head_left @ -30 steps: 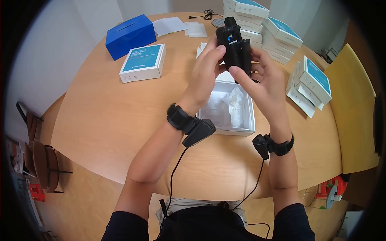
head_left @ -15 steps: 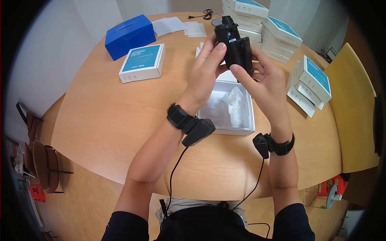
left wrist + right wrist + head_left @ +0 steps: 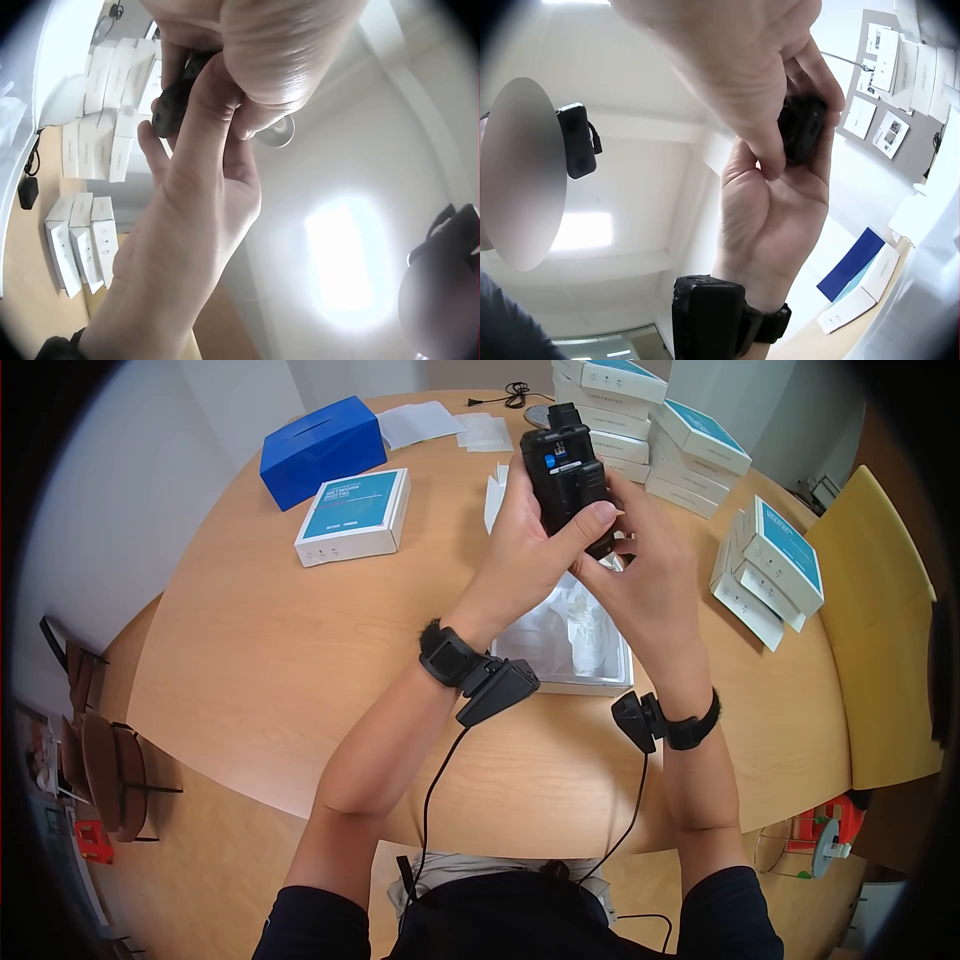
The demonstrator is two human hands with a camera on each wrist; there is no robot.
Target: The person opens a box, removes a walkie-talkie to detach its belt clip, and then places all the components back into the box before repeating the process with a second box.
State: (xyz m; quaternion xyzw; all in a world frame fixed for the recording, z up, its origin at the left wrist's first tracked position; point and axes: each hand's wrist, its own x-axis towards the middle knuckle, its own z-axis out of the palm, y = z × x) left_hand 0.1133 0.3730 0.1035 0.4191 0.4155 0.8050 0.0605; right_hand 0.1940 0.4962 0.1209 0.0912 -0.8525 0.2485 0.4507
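Both hands hold up a black handheld device (image 3: 565,475) with a stubby block at its top end and a small blue mark on its face. My left hand (image 3: 525,560) grips its left side, thumb laid across the lower part. From the right and below, my right hand (image 3: 650,580) holds the lower end, its thumb close under the left one. Fingers hide much of the device (image 3: 802,129) in the right wrist view. Beneath the hands stands an open white box (image 3: 575,688) with a crumpled clear plastic bag (image 3: 586,628) inside.
A blue box (image 3: 322,450) and a white-and-teal box (image 3: 352,518) stand at the left. White boxes (image 3: 690,460) are stacked at the back right, with several more (image 3: 775,560) nearer. Paper sheets (image 3: 418,424) and a black cable (image 3: 514,398) lie at the back. A yellow chair (image 3: 875,630) is at the right.
The device has shifted slightly left and turned in the hands. My left thumb has slid from its upper left side down across its lower part, and my right hand has moved a little left.
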